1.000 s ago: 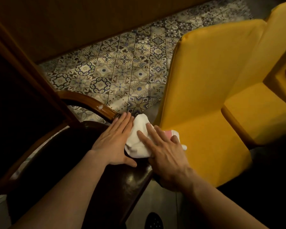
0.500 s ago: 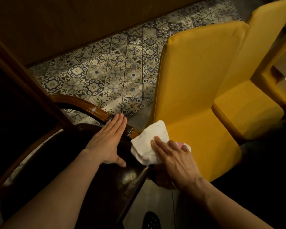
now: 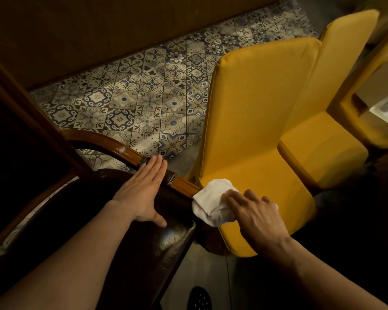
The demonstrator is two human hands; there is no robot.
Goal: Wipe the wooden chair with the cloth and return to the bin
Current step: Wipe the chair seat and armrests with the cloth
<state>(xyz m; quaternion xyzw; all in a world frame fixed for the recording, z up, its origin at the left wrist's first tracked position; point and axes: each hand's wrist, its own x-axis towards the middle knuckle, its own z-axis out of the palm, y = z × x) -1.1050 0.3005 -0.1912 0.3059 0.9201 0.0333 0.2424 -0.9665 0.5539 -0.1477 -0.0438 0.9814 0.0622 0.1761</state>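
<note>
A dark wooden chair (image 3: 112,144) with a curved glossy rail and a dark leather seat fills the lower left. My left hand (image 3: 141,189) lies flat and open on the seat, fingers reaching the rail. A crumpled white cloth (image 3: 211,202) sits at the rail's right end, where it meets the seat corner. My right hand (image 3: 255,213) presses down on the cloth and grips it from the right. No bin is in view.
Two yellow upholstered chairs (image 3: 255,113) stand close on the right, the nearer one touching the cloth's edge. Patterned floor tiles (image 3: 143,97) lie beyond the rail, with a wooden wall behind. A dark shoe (image 3: 199,298) shows at the bottom.
My right hand has slid the cloth rightward along the rail, away from my left hand, to the seat corner. My left hand has stayed flat on the seat.
</note>
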